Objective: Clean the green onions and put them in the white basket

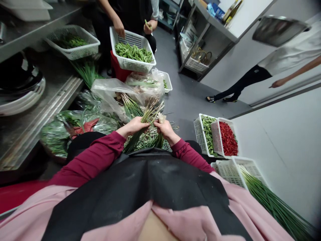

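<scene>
My left hand (135, 126) is closed round a bunch of green stalks (150, 112) whose pale root ends point away from me. My right hand (164, 127) pinches the white root end of a stalk (161, 117) right beside the bunch. Both hands hover over my lap, above a heap of loose green stalks (147, 140). Clear plastic bags of more greens (120, 95) lie just beyond the hands.
A person across from me holds a white basket of green beans (132, 50). Another basket of greens (72, 42) sits on the steel shelf at left. Baskets of green and red chillies (218, 137) and long green stalks (271, 201) stand on my right. Someone walks at far right.
</scene>
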{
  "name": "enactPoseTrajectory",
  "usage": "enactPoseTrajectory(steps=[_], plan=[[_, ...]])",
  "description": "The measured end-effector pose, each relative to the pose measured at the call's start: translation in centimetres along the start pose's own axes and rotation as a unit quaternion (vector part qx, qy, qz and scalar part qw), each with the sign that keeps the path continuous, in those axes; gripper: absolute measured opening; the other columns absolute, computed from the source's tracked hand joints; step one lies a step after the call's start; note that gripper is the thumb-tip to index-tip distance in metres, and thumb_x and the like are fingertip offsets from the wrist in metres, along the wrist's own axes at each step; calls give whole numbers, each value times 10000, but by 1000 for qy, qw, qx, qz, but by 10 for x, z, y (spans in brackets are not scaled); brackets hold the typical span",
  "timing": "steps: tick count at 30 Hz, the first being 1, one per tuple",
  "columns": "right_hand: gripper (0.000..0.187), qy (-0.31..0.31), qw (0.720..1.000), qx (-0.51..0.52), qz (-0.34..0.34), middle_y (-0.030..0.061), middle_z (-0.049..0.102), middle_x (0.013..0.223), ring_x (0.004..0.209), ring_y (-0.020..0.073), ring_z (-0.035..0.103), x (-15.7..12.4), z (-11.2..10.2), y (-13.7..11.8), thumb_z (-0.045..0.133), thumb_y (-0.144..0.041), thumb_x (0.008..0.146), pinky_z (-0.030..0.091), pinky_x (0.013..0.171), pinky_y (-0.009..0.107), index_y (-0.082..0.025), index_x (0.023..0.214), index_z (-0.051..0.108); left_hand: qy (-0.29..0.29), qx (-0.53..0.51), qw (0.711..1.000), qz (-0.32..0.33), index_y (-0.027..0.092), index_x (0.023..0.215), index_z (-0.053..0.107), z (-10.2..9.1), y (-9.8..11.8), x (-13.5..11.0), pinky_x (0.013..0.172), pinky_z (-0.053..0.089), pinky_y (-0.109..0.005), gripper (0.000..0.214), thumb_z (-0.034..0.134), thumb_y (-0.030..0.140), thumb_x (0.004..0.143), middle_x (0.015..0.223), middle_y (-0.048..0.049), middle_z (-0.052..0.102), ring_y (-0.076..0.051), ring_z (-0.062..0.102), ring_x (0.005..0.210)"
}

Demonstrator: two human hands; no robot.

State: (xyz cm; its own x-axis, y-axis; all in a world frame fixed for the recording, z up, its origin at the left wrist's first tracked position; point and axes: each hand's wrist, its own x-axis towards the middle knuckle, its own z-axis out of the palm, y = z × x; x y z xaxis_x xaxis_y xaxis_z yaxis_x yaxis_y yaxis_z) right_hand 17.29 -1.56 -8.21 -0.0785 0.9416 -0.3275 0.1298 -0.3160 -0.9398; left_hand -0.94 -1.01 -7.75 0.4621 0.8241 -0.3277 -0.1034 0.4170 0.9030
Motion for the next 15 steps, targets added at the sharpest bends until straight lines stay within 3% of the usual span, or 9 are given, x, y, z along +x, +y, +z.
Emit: enactPoseTrajectory(steps=[2, 5, 10, 13, 15], plan=[[194, 28, 996, 67, 41, -69, 469, 525, 363, 53, 327, -2, -6, -6, 711, -230, 679, 276, 375, 205, -200, 722, 524, -5, 4, 1000, -3, 115, 738, 605, -1, -1, 0, 541, 508, -292, 286, 794, 294, 620, 621, -31, 642, -163, 619, 541], [220, -1, 971, 225, 81, -91, 474, 540, 338, 27, 248, -5, -20, -21, 682, -158, 695, 255, 365, 188, -198, 788, 487, -28, 37, 999, -6, 128, 771, 606, -4, -4, 2, 499, 474, -266, 288, 788, 286, 614, 612, -13, 623, -141, 587, 501], [158, 22, 923, 383, 35, -95, 454, 526, 334, 16, 212, -1, -61, -56, 578, -69, 769, 237, 366, 161, -186, 808, 479, -4, 136, 990, 22, 138, 730, 617, -14, -12, 9, 454, 393, -237, 281, 748, 348, 596, 552, 17, 587, -111, 498, 443], [142, 69, 908, 412, -19, -91, 467, 530, 334, 9, 222, -3, -90, -76, 581, -78, 775, 241, 366, 155, -180, 787, 483, 17, 226, 973, 46, 147, 641, 608, -21, -20, 13, 433, 324, -225, 263, 733, 371, 581, 477, 43, 531, -101, 439, 421], [154, 111, 912, 391, -61, -92, 480, 536, 333, 3, 225, -5, -104, -80, 625, -108, 748, 241, 362, 156, -180, 783, 494, 26, 227, 972, 55, 148, 629, 606, -25, -26, 17, 449, 338, -225, 271, 747, 367, 553, 498, 36, 548, -109, 466, 451]])
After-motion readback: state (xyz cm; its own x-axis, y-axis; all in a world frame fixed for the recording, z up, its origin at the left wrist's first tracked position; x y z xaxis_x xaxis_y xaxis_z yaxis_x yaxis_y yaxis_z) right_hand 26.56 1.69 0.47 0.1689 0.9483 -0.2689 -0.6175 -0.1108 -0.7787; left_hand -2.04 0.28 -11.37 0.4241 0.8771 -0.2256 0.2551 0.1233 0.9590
